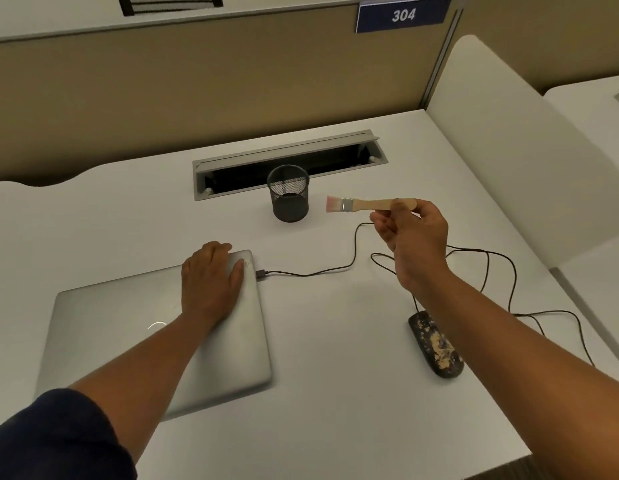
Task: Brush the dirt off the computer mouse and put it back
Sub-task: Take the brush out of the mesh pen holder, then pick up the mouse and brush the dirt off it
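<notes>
Your computer mouse (435,345) lies on the white desk (335,341) at the near right, just under your right forearm, and it is a dark mouse with pale, sandy dirt (439,344) spread over its back. Its long axis runs from far-left to near-right, and the cable end points away from you, toward the far-left. The black mouse cable (502,271) leaves that end, makes loose loops on the right part of the desk, and goes to a plug at the right edge of the closed silver laptop (155,327). Your right hand (410,233) is raised above the desk, and its thumb and fingers pinch the end of the wooden handle of a small paint brush (367,204). The brush lies nearly level, with its pinkish bristles pointing left, toward the black mesh pen cup (289,194); bristles and cup are near but apart. Your left hand (213,278) rests flat on the far right corner of the laptop lid, with the fingers straight and close together. The near edge of the desk is close to the mouse on its right side, and a white side panel (529,168) closes the right. Between laptop and mouse there is bare desk surface. Behind the cup is an open cable tray (287,161) in the desk; what is inside it I cannot make out, it is too dark.
</notes>
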The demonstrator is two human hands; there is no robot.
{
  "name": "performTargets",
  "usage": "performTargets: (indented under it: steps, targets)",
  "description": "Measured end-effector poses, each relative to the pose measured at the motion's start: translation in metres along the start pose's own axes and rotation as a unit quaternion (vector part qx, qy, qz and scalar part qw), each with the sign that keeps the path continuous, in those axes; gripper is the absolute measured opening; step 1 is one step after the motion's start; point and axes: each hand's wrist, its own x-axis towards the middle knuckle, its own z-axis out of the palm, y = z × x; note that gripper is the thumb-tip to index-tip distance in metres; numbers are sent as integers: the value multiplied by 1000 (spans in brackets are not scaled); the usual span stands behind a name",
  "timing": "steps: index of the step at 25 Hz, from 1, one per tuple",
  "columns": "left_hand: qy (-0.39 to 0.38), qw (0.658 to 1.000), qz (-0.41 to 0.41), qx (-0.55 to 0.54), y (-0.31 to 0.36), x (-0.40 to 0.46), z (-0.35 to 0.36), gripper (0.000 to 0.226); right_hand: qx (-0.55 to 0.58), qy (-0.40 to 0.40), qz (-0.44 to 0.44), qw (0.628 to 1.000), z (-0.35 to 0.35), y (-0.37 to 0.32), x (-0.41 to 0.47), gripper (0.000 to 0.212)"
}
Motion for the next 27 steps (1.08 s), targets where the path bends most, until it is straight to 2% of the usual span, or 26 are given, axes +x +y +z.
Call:
performTargets:
  steps: [4,6,10,13,17,23,27]
  targets:
    - [-15,998,7,-61,47,-4,-3,57,25,22,17,999,-57,-8,-21,12]
    - [-52,990,40,-124,99,-19,-3,73,27,41,21,999,-88,-11,-30,11]
    - [-187,944,62,-263,190,-70,0,108,38,82,35,995,-149,-12,-44,7]
    - [-283,905,55,-314,232,-103,10,129,48,105,54,992,-184,-7,-54,10]
    - [-321,897,67,-296,265,-122,22,150,69,130,78,986,-214,1,-65,7]
    - [-321,910,76,-250,283,-126,37,158,86,156,117,977,-239,10,-74,4]
    - [-319,915,74,-235,289,-129,42,155,98,157,125,975,-245,12,-77,4]
